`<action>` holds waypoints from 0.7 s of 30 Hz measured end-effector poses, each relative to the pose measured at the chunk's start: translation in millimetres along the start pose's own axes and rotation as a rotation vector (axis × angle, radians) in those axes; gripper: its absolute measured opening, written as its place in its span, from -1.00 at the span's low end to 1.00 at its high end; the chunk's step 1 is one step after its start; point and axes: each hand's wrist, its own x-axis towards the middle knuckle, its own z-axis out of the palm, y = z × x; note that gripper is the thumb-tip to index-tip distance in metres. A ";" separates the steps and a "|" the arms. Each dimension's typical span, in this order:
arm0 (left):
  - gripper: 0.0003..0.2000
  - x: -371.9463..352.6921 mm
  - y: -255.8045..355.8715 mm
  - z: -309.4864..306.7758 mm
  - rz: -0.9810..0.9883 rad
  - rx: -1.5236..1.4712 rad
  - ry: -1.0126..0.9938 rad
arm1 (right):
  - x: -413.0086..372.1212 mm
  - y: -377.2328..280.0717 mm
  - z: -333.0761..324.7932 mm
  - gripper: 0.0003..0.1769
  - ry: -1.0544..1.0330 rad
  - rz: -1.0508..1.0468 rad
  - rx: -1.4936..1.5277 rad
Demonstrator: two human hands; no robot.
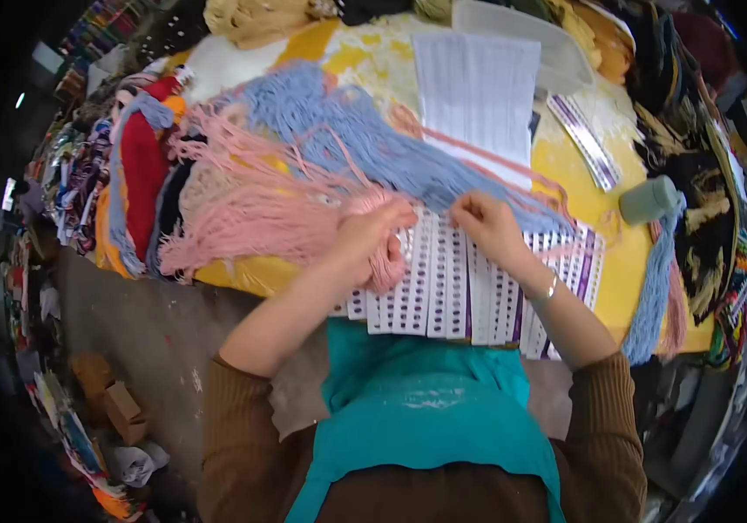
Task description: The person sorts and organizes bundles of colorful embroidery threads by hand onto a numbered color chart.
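**Head view.** The left hand (371, 234), grip closed around a hank of pink yarn (251, 218), rests at the near edge of the desk (643, 261). The right hand (485, 225), grip narrow, pinches a strand of the same yarn over the sample cards (443, 296), which lie side by side along that edge. The work appears to be at an early stage: the cards' dotted rows look bare, and the blue yarn (347, 131) lies heaped behind. Print on the cards and on the paper sheet (478, 87) is too small to read.
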 end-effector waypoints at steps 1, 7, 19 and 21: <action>-0.66 0.3 -1.8 1.8 -0.011 0.002 0.002 | -0.8 1.6 1.2 -0.87 -0.025 -0.004 -0.009; -0.56 3.8 -8.3 6.1 -0.004 0.052 -0.052 | -8.5 2.4 7.7 -0.85 0.028 0.039 0.001; -0.81 16.7 -16.3 29.9 0.190 0.510 -0.111 | -13.7 -1.9 4.8 -0.84 -0.001 0.081 0.109; -0.83 34.4 -33.3 31.7 0.272 0.472 -0.075 | -14.6 1.0 3.6 -0.83 0.001 0.077 0.162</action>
